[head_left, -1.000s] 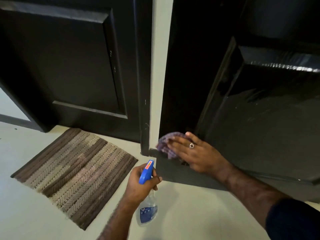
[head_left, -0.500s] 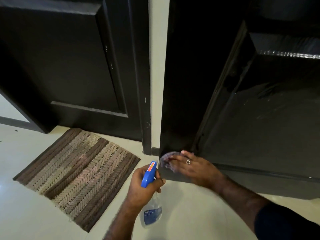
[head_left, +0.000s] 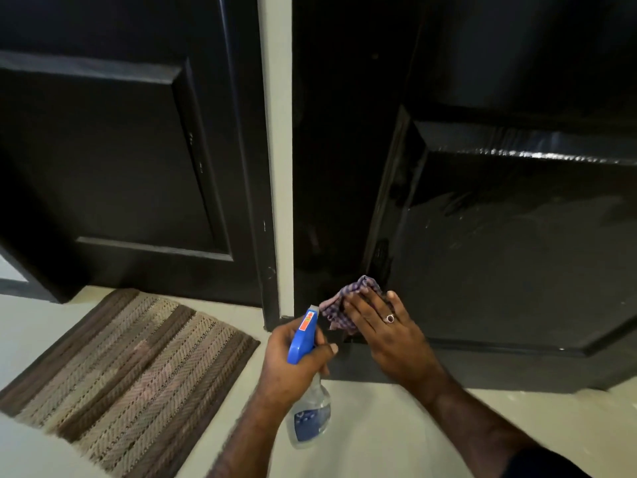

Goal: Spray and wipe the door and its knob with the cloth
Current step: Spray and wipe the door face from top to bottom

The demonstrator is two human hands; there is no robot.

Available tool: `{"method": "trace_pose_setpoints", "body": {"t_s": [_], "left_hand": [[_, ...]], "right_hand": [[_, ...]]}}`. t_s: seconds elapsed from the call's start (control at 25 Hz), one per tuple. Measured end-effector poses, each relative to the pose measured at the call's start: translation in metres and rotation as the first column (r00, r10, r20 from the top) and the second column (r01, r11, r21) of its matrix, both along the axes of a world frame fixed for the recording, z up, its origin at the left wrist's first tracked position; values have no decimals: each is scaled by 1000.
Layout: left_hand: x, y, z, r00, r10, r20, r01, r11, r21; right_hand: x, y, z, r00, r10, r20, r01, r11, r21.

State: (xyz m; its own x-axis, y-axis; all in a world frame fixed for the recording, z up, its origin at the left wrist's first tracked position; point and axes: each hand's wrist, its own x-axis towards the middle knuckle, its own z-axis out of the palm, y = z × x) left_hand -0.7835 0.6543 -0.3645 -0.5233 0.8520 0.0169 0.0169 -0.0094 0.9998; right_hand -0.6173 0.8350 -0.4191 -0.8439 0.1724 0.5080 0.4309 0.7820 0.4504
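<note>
The dark panelled door [head_left: 499, 243] fills the right half of the view, its lower panel streaked with wet marks. My right hand [head_left: 389, 336], wearing a ring, presses a purple checked cloth [head_left: 348, 301] flat against the door's lower left corner. My left hand [head_left: 293, 363] grips a clear spray bottle [head_left: 310, 419] by its blue trigger head [head_left: 303, 334], just left of the cloth and close to the floor. The door knob is out of view.
A second dark door [head_left: 113, 160] stands at the left, separated by a pale strip of wall [head_left: 275, 160]. A brown striped doormat [head_left: 127, 374] lies on the pale tiled floor [head_left: 396, 436] at the lower left.
My right hand has slid the cloth back up and slightly to the right from the door's bottom edge. The left hand with the bottle has risen closer to the cloth.
</note>
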Motion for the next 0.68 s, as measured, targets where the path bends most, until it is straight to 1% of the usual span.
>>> {"method": "trace_pose_setpoints", "body": {"t_s": [0.04,0.08,0.12,0.16,0.2,0.24,0.28,0.32,0.36,0.4,0.44,0.48,0.52,0.56,0.6,0.64,0.68], "left_hand": [[2,-1,5,1000,0,-3,0,1000,-8],[5,-1,15,1000,5,-12,-5,1000,-16],[9,-1,26,1000,7,-26,-7,1000,-19],[14,0,37,999,1,-39,-2,1000,-19],[19,0,48,999,-6,-42,5,1000,-13],[24,1,59,999,1,-41,-1,1000,-2],[28,1,71,999,-5,-44,5,1000,11],[30,2,79,998,-29,-51,30,999,21],[32,1,86,995,-67,-69,70,997,41],[34,0,94,992,-99,-83,105,992,70],[35,1,97,990,-119,-76,125,988,94],[36,1,99,990,-128,-67,135,985,111],[36,-1,100,989,-129,-70,136,983,121],[36,-2,102,988,-128,-81,138,983,124],[36,-4,102,987,-128,-93,139,983,123],[35,-6,102,986,-127,-106,140,983,121],[35,-6,104,986,-119,-116,133,984,117]], "right_hand": [[-1,-1,28,999,-18,-32,18,1000,2],[-9,-2,66,992,-34,-119,35,999,12],[-20,-1,111,966,-38,-254,45,999,24],[-31,2,157,918,-48,-395,62,998,23],[-40,6,198,869,-69,-490,87,996,14],[-44,10,227,836,-79,-543,107,994,20],[-45,11,241,820,-80,-567,118,992,31],[-41,10,238,821,-82,-565,119,993,29],[-34,10,220,838,-83,-540,111,994,20],[-24,9,191,872,-85,-482,108,994,21],[-11,8,156,917,-84,-389,103,994,29],[3,7,124,961,-76,-266,93,994,53],[16,5,107,988,-74,-135,87,992,91],[26,6,107,997,-68,-47,73,990,122],[29,7,122,998,-54,-27,57,990,129],[25,7,150,995,-52,-82,61,991,117],[16,6,184,979,-64,-196,84,992,95]]}}
